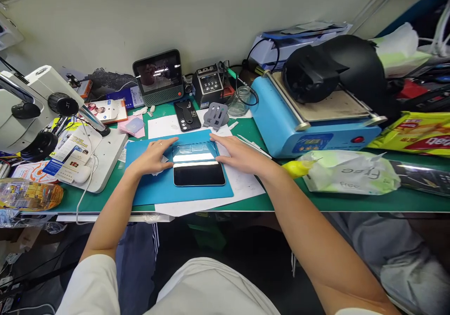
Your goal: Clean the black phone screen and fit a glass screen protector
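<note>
A phone (199,174) with a dark, glossy screen lies face up on a blue mat (151,195). Just beyond its far long edge is a clear screen protector (194,151) about the phone's size, with a bright reflection across it. My left hand (154,156) holds the protector's left end, fingers stretched toward its far corner and thumb near the close corner. At the opposite end, my right hand (237,153) grips it the same way. A crumpled white wipe or tissue (162,166) lies partly under my left hand.
A microscope (59,104) stands at left. Behind the mat are a black phone case (187,116), a grey stand (216,116), a screen device (158,77) and a soldering station (208,86). A blue heating machine (277,118) and a wipes pack (351,172) sit right.
</note>
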### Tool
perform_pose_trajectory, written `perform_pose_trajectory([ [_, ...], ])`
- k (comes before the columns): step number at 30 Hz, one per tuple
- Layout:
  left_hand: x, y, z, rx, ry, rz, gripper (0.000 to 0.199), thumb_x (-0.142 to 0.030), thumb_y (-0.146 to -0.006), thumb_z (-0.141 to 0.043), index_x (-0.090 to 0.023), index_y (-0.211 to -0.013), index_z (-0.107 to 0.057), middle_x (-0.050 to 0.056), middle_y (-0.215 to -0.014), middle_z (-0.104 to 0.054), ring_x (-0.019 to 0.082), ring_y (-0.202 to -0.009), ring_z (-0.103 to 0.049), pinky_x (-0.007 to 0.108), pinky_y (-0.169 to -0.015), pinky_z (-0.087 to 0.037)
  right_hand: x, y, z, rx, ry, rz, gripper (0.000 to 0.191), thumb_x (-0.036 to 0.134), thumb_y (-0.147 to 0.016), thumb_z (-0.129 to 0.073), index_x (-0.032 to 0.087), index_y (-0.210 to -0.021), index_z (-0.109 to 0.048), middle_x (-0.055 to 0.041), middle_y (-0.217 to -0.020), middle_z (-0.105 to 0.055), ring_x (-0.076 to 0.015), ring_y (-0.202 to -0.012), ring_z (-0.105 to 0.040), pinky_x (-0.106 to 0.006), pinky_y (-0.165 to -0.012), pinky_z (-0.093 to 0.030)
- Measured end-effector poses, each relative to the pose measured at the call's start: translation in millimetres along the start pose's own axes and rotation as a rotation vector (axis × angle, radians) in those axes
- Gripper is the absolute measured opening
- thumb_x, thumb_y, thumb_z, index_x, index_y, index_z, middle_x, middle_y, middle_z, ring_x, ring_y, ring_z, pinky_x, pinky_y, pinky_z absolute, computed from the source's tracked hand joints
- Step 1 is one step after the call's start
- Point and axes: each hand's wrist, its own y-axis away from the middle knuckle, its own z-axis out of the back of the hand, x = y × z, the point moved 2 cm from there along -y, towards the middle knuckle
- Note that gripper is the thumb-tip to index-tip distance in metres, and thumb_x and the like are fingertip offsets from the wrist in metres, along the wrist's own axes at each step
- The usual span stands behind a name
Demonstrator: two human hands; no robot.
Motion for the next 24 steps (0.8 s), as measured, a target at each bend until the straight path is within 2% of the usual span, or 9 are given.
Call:
perform_pose_trajectory([
  [3,0.3,-0.1,-1.5,-0.007,0.011,0.016,0.082,-0.033,-0.088,-0.064,-0.03,-0.161,-0.029,0.009,-0.165,-0.04,0.033,-0.151,-0.037,0.055,-0.125,-0.025,1.3,-3.8,-0.4,0.012,0.007,0.006,0.074,0.035,-0.09,-0.062,0.033,-0.159,-0.036,-0.0106,-0.158,-0.051,-0.0368,-0.146,-0.046,-0.061,-0.114,-0.044],
  [7,2.5,0.4,-2.5,-0.021,0.029,0.031,0.082,-0.036,-0.087,-0.066,-0.029,-0.161,-0.031,0.01,-0.164,-0.042,0.034,-0.152,-0.034,0.055,-0.125,-0.025,5.1,-6.7,1.1,0.019,0.003,0.034,0.074,0.033,-0.088,-0.062,0.036,-0.158,-0.038,-0.0087,-0.148,-0.057,-0.0356,-0.139,-0.053,-0.056,-0.11,-0.049],
  [13,-1.0,2.5,0.1,-0.035,0.026,-0.006,0.084,-0.03,-0.087,-0.066,-0.03,-0.162,-0.028,0.009,-0.153,-0.054,0.031,-0.145,-0.044,0.053,-0.121,-0.033,21.7,-3.8,7.0,-0.058,-0.047,0.053,0.073,0.031,-0.088,-0.058,0.036,-0.158,-0.04,-0.007,-0.131,-0.059,-0.0281,-0.111,-0.069,-0.041,-0.091,-0.061],
  [16,-2.0,3.0,1.3,-0.05,0.019,-0.016,0.081,-0.028,-0.086,-0.067,-0.029,-0.159,-0.033,0.009,-0.147,-0.059,0.03,-0.142,-0.046,0.051,-0.117,-0.039,28.0,-5.7,7.8,-0.137,-0.098,0.039,0.063,0.031,-0.092,-0.053,0.031,-0.155,-0.046,-0.0073,-0.122,-0.062,-0.0251,-0.107,-0.07,-0.039,-0.092,-0.06],
  [20,-3.2,2.7,1.6,-0.074,0.013,-0.049,0.071,-0.025,-0.085,-0.069,-0.028,-0.152,-0.044,0.008,-0.141,-0.061,0.03,-0.137,-0.047,0.051,-0.118,-0.038,28.1,-10.0,8.5,-0.25,-0.137,-0.017,0.047,0.034,-0.098,-0.047,0.024,-0.142,-0.06,-0.0095,-0.114,-0.067,-0.0243,-0.1,-0.07,-0.039,-0.085,-0.06],
  [24,-6.3,3.5,3.0,-0.095,0.007,-0.093,0.063,-0.022,-0.086,-0.066,-0.027,-0.147,-0.049,0.007,-0.136,-0.063,0.029,-0.13,-0.048,0.051,-0.116,-0.039,27.8,-10.6,10.5,-0.296,-0.14,-0.044,0.039,0.034,-0.098,-0.049,0.021,-0.128,-0.071,-0.0105,-0.112,-0.071,-0.0248,-0.099,-0.069,-0.038,-0.082,-0.058],
])
